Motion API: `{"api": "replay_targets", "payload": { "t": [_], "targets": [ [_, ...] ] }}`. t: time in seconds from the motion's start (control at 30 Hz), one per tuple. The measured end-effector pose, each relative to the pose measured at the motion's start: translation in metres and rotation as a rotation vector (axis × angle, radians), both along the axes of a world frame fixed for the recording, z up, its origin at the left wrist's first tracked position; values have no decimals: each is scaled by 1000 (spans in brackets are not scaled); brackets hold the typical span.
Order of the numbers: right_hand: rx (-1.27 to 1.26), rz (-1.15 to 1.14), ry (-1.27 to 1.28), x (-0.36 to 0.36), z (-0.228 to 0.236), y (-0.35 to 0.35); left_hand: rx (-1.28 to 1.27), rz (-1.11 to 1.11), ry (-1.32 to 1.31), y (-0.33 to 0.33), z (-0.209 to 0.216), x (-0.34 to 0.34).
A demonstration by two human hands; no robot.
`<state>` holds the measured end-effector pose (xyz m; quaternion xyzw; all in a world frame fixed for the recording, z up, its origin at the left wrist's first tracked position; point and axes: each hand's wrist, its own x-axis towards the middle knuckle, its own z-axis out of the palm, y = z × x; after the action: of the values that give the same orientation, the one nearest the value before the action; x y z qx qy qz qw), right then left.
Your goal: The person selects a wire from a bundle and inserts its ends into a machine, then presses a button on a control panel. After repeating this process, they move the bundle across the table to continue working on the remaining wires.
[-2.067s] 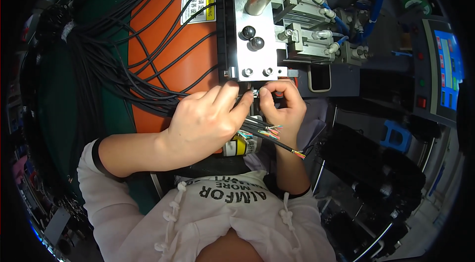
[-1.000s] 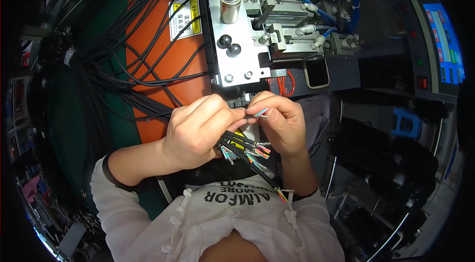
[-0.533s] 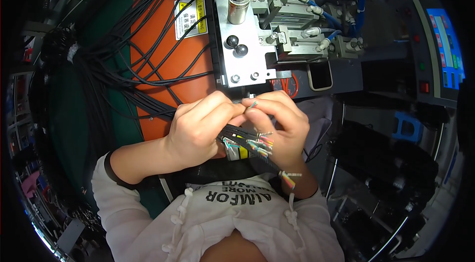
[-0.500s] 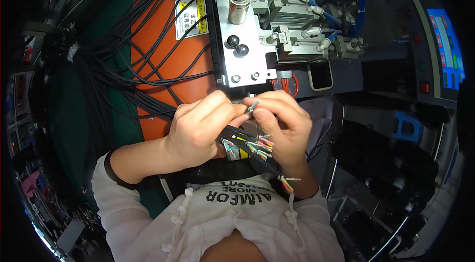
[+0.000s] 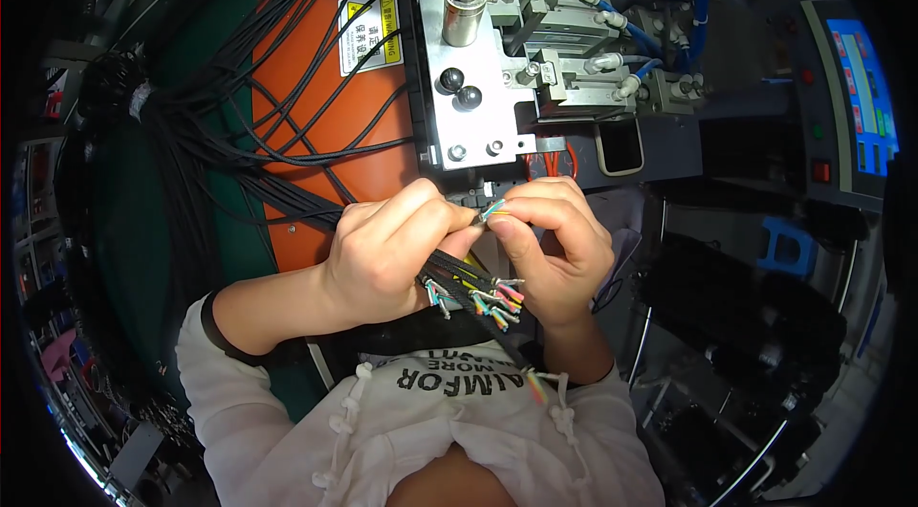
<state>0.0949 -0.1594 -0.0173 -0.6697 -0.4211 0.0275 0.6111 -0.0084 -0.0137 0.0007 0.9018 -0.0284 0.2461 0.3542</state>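
Note:
Thin black cables (image 5: 449, 268) run through my left hand (image 5: 387, 253), which is closed around them. Their stripped ends fan out below it as a cluster of coloured wires (image 5: 492, 301) in blue, yellow, pink and white. Between the fingertips of both hands is one cable end (image 5: 493, 210) with light-blue, yellow and white wires. My left thumb and forefinger pinch it at the black sheath, while my right hand (image 5: 559, 249) pinches the loose wires with thumb and forefinger. Another cable end with coloured wires hangs lower, near my chest, and looks blurred.
Just ahead stands a metal machine fixture (image 5: 473, 115) with black knobs and pneumatic cylinders (image 5: 593, 86). A large bundle of black cables (image 5: 191, 124) spreads over an orange surface (image 5: 306, 115) on the left. To the right are a control screen (image 5: 861, 96) and a blue stool (image 5: 787, 246).
My right hand has shifted slightly right, and the pinched wires now lie more spread toward it. The cluster below has moved a little, and the hanging cable end has swung down and left.

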Motion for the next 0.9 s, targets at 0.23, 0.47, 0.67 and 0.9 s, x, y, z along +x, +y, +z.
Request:
{"api": "replay_targets", "payload": {
  "t": [0.23,0.47,0.67,0.9],
  "targets": [
    [164,170,718,-9,-1,0,-2,-5,-136,0,-7,0],
    [-129,167,383,12,8,-14,108,-96,-48,3,-11,4],
    [-249,-84,-43,14,-18,-15,341,-13,23,-2,-13,0],
    [-304,-63,12,16,-31,-4,557,25,43,-4,-15,1]
  ]
}}
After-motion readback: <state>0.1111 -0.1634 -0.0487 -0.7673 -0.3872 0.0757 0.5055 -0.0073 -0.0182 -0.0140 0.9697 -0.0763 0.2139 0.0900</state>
